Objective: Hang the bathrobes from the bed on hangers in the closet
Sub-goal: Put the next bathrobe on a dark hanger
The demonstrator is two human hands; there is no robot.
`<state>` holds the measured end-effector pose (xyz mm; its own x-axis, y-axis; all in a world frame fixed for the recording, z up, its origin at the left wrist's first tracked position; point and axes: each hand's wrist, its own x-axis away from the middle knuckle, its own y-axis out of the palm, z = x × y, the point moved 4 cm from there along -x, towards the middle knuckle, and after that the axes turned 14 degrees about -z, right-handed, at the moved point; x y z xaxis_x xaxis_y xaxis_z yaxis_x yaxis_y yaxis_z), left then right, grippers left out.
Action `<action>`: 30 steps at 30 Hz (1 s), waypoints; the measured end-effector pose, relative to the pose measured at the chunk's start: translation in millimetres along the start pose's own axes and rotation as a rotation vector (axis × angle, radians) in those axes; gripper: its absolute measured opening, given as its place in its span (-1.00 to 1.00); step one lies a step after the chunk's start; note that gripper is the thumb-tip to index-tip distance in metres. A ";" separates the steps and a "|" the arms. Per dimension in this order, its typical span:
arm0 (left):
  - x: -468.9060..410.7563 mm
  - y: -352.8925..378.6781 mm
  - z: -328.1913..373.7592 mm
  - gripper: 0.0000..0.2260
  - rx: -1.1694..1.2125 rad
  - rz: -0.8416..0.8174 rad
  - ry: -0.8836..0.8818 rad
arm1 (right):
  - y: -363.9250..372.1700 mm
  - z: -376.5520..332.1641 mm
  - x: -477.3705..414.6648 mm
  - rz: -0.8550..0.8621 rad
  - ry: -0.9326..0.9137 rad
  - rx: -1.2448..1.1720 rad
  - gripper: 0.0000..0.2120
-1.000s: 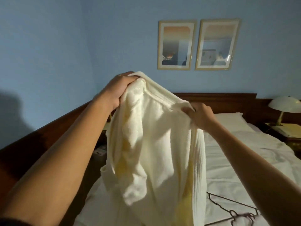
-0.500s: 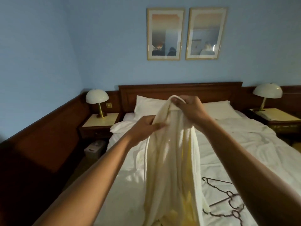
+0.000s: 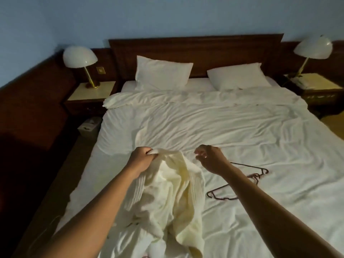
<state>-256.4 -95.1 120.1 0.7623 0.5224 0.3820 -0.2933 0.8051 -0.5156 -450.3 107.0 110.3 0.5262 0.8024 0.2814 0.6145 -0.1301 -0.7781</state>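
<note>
Blue wall (image 3: 167, 17) behind a dark wooden headboard (image 3: 195, 48), with a white dome lamp (image 3: 80, 57) on a nightstand (image 3: 91, 92) at each side.

The bathrobe (image 3: 167, 192) lies on the bed (image 3: 242, 127), hangers (image 3: 256, 176) just right of it
</note>
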 end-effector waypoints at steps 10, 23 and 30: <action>-46.7 157.5 -56.6 -0.81 0.115 -0.123 -0.234 | 86.5 248.7 6.3 -0.303 0.290 0.025 -0.74; -79.2 232.1 -82.8 -0.81 0.296 -0.038 -0.266 | 163.4 397.1 -24.5 -0.576 0.268 0.499 -0.40; -89.6 237.6 -91.3 -0.92 0.325 -0.016 -0.248 | 185.2 401.4 -30.4 -0.419 0.175 0.732 -0.68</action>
<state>-341.7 23.8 -106.7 0.6178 0.5286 0.5822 -0.4795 0.8400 -0.2539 -588.4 292.3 -267.8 0.4609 0.5909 0.6621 0.2760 0.6136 -0.7398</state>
